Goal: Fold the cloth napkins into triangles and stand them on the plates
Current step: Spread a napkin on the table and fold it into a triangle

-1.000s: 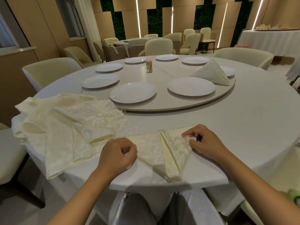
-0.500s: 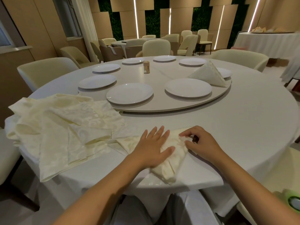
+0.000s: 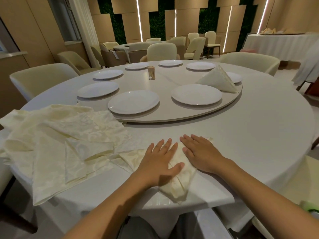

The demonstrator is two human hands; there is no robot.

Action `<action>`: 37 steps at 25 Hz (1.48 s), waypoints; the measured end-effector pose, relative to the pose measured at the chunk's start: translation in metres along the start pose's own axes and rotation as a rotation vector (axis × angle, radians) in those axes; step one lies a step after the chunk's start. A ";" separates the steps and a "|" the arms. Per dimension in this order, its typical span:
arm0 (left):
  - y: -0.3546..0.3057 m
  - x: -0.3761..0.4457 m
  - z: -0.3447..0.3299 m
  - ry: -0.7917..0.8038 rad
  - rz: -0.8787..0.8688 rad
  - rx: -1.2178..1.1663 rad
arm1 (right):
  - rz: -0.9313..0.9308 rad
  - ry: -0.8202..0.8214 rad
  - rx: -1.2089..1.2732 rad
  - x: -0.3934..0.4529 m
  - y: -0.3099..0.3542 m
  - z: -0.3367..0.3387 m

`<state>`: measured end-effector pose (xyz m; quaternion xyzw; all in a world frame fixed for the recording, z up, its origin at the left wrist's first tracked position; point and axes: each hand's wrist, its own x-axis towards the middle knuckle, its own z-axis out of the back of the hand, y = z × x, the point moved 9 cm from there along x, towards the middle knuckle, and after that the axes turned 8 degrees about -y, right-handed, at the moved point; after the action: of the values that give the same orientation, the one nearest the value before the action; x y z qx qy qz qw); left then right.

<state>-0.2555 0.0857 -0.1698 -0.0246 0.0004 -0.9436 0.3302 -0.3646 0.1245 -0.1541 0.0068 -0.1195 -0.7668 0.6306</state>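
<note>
Pressing flat: left hand [image 3: 159,163] & right hand [image 3: 201,155], fingers straight, on folded napkin [image 3: 177,187] at lower centre, bench [image 3: 241,135] edge. Risk: tip overhangs; folds may spring open w/ release.

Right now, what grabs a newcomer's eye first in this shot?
Two bare hands pressed flat near the table edge: left hand and right hand both cover a cream patterned cloth napkin folded to a point. A heap of unfolded cream napkins lies to the left. One finished cream triangle napkin stands on a far-right white plate.
</note>
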 end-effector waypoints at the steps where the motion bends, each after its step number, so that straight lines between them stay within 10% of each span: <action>1: 0.001 0.001 -0.001 0.002 0.005 -0.001 | -0.019 0.048 -0.021 -0.001 -0.008 -0.006; 11: 0.000 0.001 0.001 -0.009 -0.011 -0.060 | -0.205 0.036 -0.156 -0.004 -0.048 -0.001; 15: 0.026 -0.011 0.040 -0.296 0.202 -0.508 | 0.008 -0.132 -0.015 0.011 -0.010 0.026; 20: 0.057 -0.009 0.045 -0.339 0.274 -0.209 | 0.108 -0.061 0.298 0.041 0.036 0.021; 37: 0.058 -0.012 0.046 -0.414 0.351 -0.128 | 0.100 -0.184 -0.015 0.040 0.038 0.011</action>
<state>-0.2074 0.0483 -0.1257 -0.2375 -0.0032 -0.8449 0.4793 -0.3376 0.0805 -0.1305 -0.0743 -0.1713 -0.7327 0.6544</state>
